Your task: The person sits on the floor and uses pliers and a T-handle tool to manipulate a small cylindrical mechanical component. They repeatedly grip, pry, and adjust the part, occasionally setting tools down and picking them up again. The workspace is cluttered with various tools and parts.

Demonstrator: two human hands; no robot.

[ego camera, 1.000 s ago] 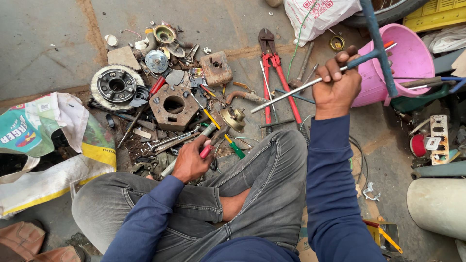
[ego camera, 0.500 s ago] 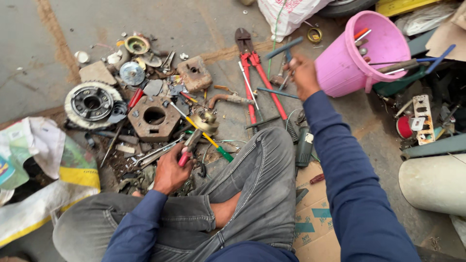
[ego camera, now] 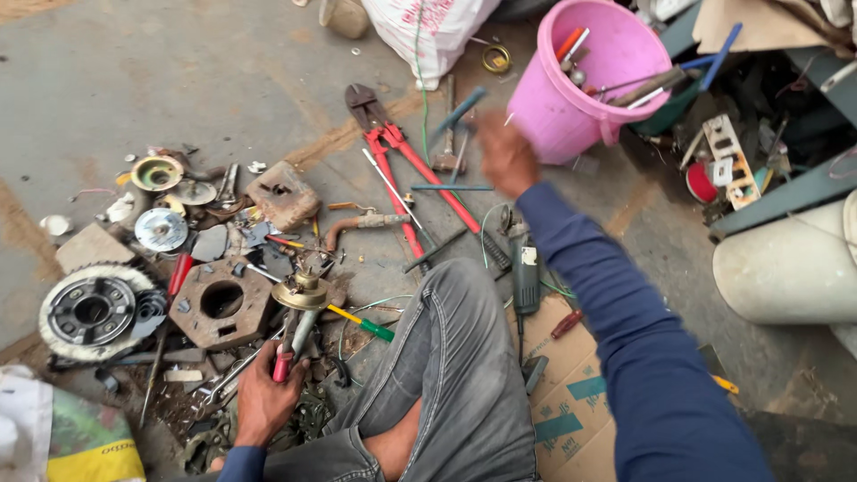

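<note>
My left hand [ego camera: 261,399] is low on the left, closed round a red-handled tool [ego camera: 284,362]. The tool's tip reaches up to a brass disc-shaped part [ego camera: 301,292] standing among scrap metal. My right hand [ego camera: 505,153] is raised and blurred over the floor, between the red bolt cutters [ego camera: 403,165] and the pink bucket [ego camera: 571,103]. Its back faces me, and I cannot make out anything in it. A thin metal rod [ego camera: 390,187] lies on the floor beside the cutters. My bent knee in grey jeans [ego camera: 455,357] sits between my two arms.
A toothed wheel [ego camera: 89,312], a rusty square block with a hole [ego camera: 223,308], a green-and-yellow screwdriver [ego camera: 361,323] and several small parts litter the left. An angle grinder [ego camera: 524,268] lies on cardboard [ego camera: 558,402]. A white sack [ego camera: 428,27] is behind, a pale cylinder [ego camera: 786,268] at right.
My right hand held a long rod with a blue handle up near the bucket. It has since come down and left, and the rod no longer shows in it. The left hand keeps its grip.
</note>
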